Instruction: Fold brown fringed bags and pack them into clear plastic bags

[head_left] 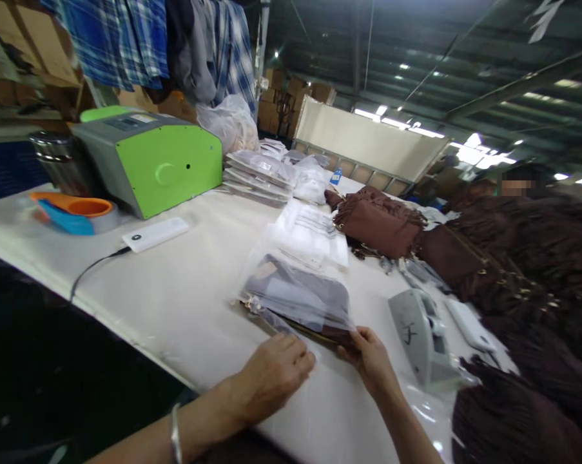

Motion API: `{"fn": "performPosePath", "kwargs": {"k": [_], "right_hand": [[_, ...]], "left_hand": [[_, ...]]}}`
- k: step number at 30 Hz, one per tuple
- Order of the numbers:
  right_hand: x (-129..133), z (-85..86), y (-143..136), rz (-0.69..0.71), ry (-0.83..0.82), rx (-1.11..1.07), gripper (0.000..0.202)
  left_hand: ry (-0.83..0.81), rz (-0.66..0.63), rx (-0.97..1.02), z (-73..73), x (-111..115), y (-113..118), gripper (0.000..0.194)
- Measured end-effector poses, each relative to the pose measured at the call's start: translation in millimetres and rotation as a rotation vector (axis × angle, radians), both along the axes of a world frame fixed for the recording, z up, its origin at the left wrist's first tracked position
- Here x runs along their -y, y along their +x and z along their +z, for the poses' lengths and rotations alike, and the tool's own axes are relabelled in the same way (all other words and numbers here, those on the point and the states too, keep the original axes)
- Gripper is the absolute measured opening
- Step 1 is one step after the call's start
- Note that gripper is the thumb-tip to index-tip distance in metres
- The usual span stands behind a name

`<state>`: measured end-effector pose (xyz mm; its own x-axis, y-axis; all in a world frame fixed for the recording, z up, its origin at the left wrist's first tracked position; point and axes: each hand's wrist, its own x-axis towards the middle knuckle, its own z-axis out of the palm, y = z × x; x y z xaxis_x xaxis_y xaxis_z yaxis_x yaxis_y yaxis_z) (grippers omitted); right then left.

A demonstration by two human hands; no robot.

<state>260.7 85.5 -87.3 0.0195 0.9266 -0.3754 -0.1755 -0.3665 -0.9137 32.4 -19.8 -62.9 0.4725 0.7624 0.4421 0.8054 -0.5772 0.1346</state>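
A dark brown handbag lies flat on the white table, inside a clear plastic bag. Gold-coloured metal fittings show at its left end. My right hand pinches the near right corner of this bagged handbag between thumb and fingers. Close to the near edge of the plastic is my left hand, its fingers curled together; whatever they grip, if anything, is hidden. A bangle circles the left wrist. Just beyond the handbag lie white plastic bags with printed lines.
A green and grey machine, orange and blue tape holders and a white cabled device stand left. Bagged goods are stacked behind. Right are a grey tape dispenser and piled brown fringed bags. A person is beyond.
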Motion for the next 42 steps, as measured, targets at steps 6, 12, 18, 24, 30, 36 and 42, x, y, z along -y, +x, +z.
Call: {"fn": "performPosePath", "kwargs": {"k": [6, 12, 18, 24, 30, 36, 42], "right_hand": [[19, 0.2, -13, 0.001, 0.023, -0.034, 0.044], [25, 6.3, -12, 0.037, 0.018, -0.02, 0.039], [21, 12.6, 4, 0.135, 0.083, 0.124, 0.039], [13, 2.8, 14, 0.162, 0.244, 0.368, 0.041], [14, 11.6, 20, 0.209, 0.406, 0.621, 0.033], [26, 18.0, 16, 0.261, 0.509, 0.771, 0.031], [24, 21.1, 14, 0.313, 0.636, 0.98, 0.032]], "left_hand": [[0.109, -0.128, -0.023, -13.6, -62, 70, 0.009], [0.056, -0.153, -0.021, -26.6, -79, 76, 0.009], [0.007, 0.042, 0.013, -24.5, -78, 79, 0.009], [-0.01, 0.117, 0.035, -28.0, -80, 80, 0.009], [-0.043, 0.231, 0.059, -24.9, -88, 85, 0.007], [-0.093, 0.229, 0.026, -18.3, -97, 84, 0.009], [-0.18, 0.128, -0.03, -18.5, -96, 92, 0.013]]}}
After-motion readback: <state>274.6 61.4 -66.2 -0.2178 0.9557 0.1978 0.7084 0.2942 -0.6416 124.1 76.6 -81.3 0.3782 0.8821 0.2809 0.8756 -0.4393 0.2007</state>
